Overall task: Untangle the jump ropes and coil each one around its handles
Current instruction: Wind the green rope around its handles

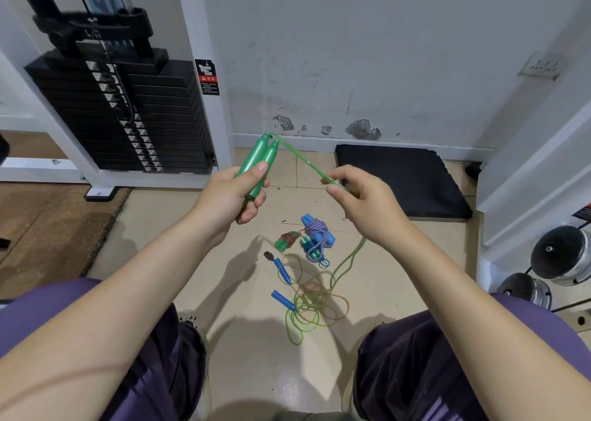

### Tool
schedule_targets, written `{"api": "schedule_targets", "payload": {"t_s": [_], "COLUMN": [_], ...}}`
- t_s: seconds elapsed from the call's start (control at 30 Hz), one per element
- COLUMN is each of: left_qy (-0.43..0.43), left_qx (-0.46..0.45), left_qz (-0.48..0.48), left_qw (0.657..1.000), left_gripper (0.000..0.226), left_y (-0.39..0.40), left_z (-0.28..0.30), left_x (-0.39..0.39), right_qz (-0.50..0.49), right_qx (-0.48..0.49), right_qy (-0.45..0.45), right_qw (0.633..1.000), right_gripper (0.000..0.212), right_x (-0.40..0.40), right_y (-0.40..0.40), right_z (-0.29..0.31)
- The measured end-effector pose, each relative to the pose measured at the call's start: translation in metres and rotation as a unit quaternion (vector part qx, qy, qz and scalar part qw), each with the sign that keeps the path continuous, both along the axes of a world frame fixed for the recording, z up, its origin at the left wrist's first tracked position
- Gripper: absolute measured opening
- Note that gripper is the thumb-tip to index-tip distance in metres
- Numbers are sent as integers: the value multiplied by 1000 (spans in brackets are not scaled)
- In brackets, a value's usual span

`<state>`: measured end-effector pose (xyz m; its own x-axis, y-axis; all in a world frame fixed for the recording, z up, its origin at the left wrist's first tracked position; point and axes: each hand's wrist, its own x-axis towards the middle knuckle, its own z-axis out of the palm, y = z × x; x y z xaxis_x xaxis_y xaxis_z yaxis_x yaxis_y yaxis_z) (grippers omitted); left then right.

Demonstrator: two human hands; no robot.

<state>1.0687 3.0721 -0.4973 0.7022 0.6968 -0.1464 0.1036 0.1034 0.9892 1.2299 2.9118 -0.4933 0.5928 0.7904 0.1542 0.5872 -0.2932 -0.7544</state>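
My left hand (236,193) grips two green handles (260,161) side by side, tips pointing up and away. A translucent green rope (300,158) runs from their top down to my right hand (361,199), which pinches it between thumb and fingers. The rope then drops to the floor into a loose tangle (315,302) with an orange rope. Two blue handles (283,272) lie beside that tangle. Two coiled ropes lie further off: one with blue handles and a purple-white cord (316,232), one with green handles and red rope (286,240).
A black weight stack (128,110) in a white frame stands at the left. A black mat (403,180) lies by the wall at the right. Dumbbells (556,257) sit at the far right. My knees frame the tiled floor (249,350).
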Motion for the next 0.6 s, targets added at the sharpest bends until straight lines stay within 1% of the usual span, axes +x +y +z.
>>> {"api": "schedule_targets", "payload": {"t_s": [0.17, 0.23, 0.27, 0.3, 0.33, 0.4, 0.5, 0.53, 0.6], "left_qy": [-16, -10, -1, 13, 30, 64, 106, 126, 171], "left_qx": [-9, 7, 18, 29, 40, 54, 68, 79, 103], "left_qz": [37, 39, 34, 25, 14, -5, -35, -60, -144], "left_qw": [999, 999, 999, 999, 999, 997, 991, 987, 969], "left_gripper": [32, 32, 32, 31, 31, 29, 29, 29, 31], "left_y": [1, 2, 3, 4, 5, 7, 8, 8, 7], "left_z": [0, -1, -1, -1, -1, -2, -3, -3, -1], "left_x": [0, 0, 0, 0, -1, -2, -4, -5, -7], "right_qz": [-34, -33, -33, -30, -23, 11, 75, 86, 98], "right_qx": [-6, 5, 10, 11, 7, -30, -90, -96, -83], "right_qy": [-59, -43, -31, -25, -29, -55, -76, -67, -37], "right_qw": [998, 999, 999, 999, 999, 998, 990, 989, 991], "right_gripper": [21, 17, 12, 5, 5, 11, 11, 10, 7], "right_x": [-1, -2, -3, -3, -4, -7, -12, -14, -16], "right_y": [1, 1, 1, 1, 0, 0, 0, 1, 1], "right_z": [2, 3, 3, 4, 4, 5, 6, 5, 6]}}
